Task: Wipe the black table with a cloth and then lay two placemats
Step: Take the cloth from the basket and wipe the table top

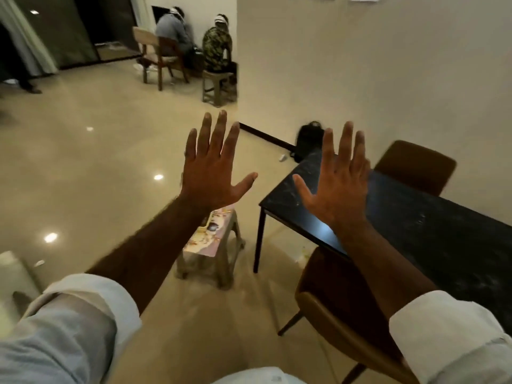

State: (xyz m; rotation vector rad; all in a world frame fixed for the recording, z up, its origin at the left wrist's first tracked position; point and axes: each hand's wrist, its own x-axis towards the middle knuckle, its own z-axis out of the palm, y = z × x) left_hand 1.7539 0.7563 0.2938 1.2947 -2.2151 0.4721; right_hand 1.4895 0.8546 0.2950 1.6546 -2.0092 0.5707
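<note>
The black table stands at the right, its glossy top marked with pale smears. I hold both hands up in front of me, fingers spread, palms facing away. My left hand hangs over the floor, left of the table's corner. My right hand is raised over the table's near-left part and holds nothing. On a small stool beside the table's left leg lies a flat patterned mat or cloth. Its exact kind I cannot tell.
A brown chair is tucked at the table's near side and another brown chair at its far side. A black bag sits on the floor by the wall. Two seated people are far off at the back.
</note>
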